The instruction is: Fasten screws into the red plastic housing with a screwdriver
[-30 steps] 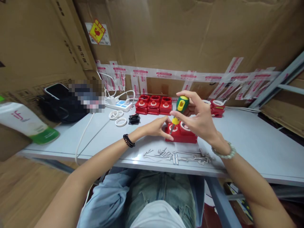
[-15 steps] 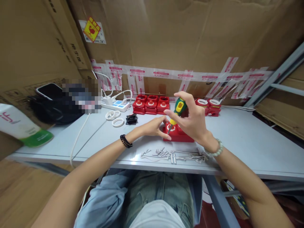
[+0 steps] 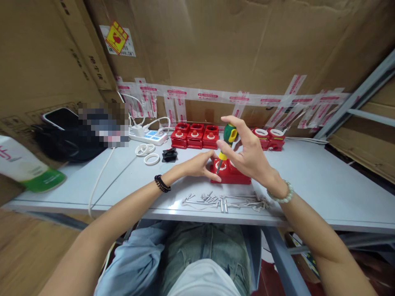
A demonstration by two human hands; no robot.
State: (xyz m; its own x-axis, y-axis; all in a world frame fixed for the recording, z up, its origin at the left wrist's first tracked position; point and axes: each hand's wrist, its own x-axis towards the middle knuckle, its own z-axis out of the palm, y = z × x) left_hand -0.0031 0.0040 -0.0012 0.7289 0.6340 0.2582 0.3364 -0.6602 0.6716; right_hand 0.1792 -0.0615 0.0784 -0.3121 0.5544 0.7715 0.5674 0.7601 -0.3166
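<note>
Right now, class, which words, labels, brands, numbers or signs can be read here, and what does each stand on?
"LM2...": white label; the rest is blurred.
Red glass-like symbol: yellow diamond sticker; its characters are too small.
Pink lettering: white-and-green container; cut off, not readable.
Pink print: tape; too small.
Dark print: left cardboard; too blurred.

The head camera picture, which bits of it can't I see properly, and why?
In the head view:
Screwdriver handle: partly covered by the right hand.
Red block: its back right part is behind that hand.
Screwdriver tip: too small to tell if it touches a screw.
White-and-green container: cut off by the left edge.
Patch of squares: blurred, contents unclear.
</note>
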